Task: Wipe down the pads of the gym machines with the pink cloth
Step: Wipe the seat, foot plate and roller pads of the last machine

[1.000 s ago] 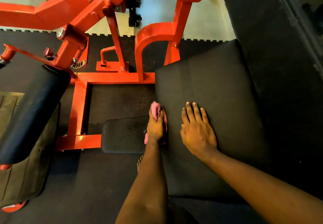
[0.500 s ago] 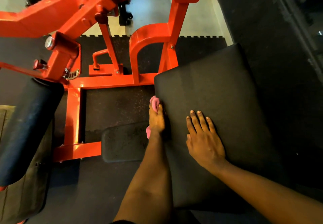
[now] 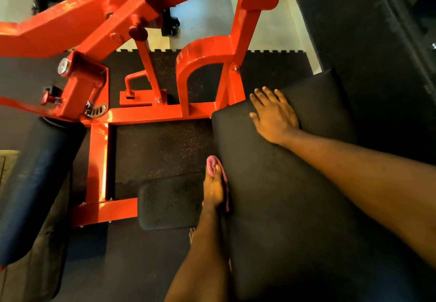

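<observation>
from the head view, our left hand holds the pink cloth bunched tight against the left edge of the big pad. the cloth pokes out past our fingertips, toward the far end. that edge is long and runs away from us to the far left corner, so we think the next wipe goes that way. our right hand lies flat and wide on the far edge, holding nothing. the orange frame stands just past that corner. a small pad sits close on the left.
</observation>
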Demonstrator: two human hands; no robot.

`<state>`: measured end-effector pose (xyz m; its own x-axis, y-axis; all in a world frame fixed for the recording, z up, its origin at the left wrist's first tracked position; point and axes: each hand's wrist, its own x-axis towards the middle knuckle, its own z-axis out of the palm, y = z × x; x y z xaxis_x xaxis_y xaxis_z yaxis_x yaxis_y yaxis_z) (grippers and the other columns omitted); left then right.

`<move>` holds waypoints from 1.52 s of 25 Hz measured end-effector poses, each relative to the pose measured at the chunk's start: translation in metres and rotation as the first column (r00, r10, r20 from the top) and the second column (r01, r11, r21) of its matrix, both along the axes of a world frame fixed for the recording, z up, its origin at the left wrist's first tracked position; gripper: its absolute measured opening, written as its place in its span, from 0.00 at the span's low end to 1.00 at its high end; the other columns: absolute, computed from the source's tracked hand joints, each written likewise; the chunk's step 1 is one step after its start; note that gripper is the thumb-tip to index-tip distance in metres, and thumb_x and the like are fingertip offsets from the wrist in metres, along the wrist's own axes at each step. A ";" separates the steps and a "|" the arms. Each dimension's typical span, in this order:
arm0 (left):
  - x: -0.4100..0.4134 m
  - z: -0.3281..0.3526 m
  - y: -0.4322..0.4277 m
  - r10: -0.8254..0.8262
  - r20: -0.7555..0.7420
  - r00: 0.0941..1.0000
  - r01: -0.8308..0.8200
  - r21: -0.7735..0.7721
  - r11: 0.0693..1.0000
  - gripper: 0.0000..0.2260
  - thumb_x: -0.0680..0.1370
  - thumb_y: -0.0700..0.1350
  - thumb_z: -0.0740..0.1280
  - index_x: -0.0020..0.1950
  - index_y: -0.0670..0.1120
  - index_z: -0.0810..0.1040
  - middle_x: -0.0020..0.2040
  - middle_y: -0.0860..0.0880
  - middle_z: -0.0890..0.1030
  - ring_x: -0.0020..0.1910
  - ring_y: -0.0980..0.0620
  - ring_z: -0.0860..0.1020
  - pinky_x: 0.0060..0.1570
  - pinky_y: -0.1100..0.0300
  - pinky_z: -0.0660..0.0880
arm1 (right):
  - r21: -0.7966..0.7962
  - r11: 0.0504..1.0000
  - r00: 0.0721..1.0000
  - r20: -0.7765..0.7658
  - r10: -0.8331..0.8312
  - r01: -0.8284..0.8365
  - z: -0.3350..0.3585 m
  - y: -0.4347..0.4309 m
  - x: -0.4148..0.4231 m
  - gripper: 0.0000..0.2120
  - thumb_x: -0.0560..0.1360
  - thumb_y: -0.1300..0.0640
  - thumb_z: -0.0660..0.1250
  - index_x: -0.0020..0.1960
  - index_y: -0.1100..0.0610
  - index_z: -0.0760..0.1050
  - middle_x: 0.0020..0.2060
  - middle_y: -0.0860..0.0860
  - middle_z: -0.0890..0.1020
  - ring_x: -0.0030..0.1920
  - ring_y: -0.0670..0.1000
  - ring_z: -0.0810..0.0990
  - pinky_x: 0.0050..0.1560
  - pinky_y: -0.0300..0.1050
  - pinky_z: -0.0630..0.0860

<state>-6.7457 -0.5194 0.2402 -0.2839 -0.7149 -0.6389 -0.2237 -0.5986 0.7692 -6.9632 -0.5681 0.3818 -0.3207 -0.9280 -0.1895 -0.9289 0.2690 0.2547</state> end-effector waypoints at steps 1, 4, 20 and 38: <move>-0.012 0.005 -0.021 -0.004 -0.019 1.000 0.003 -0.051 0.999 0.32 0.76 0.67 0.60 0.77 0.53 0.66 0.72 0.49 0.74 0.70 0.52 0.72 0.72 0.52 0.67 | 0.006 1.000 0.999 -0.029 0.015 -0.015 -0.003 -0.003 -0.001 0.29 0.81 0.48 0.58 0.79 0.59 0.63 0.77 0.57 0.67 0.79 0.57 0.60 0.78 0.57 0.53; -0.046 0.023 -0.085 0.014 -0.069 0.998 -0.025 -0.161 0.987 0.22 0.84 0.51 0.59 0.77 0.48 0.64 0.73 0.46 0.72 0.69 0.52 0.70 0.67 0.61 0.66 | -0.024 0.999 0.997 -0.076 0.033 -0.035 -0.008 0.000 0.002 0.28 0.82 0.48 0.57 0.78 0.60 0.64 0.75 0.58 0.70 0.77 0.59 0.64 0.78 0.59 0.56; -0.059 -0.039 -0.120 0.089 -0.086 0.992 -0.084 0.063 0.995 0.30 0.79 0.63 0.62 0.72 0.43 0.73 0.68 0.43 0.77 0.66 0.48 0.75 0.70 0.46 0.70 | -0.001 1.000 0.992 -0.129 0.006 -0.006 -0.009 -0.003 0.004 0.29 0.82 0.46 0.53 0.79 0.60 0.61 0.76 0.57 0.68 0.78 0.59 0.61 0.78 0.59 0.54; -0.088 0.013 -0.168 -0.039 -0.009 0.999 0.038 -0.128 0.991 0.18 0.80 0.54 0.63 0.69 0.50 0.75 0.62 0.47 0.80 0.61 0.49 0.77 0.58 0.57 0.71 | -0.015 1.000 0.992 -0.129 -0.003 0.001 -0.014 -0.003 0.005 0.29 0.83 0.47 0.53 0.80 0.59 0.60 0.77 0.57 0.67 0.78 0.60 0.60 0.79 0.59 0.54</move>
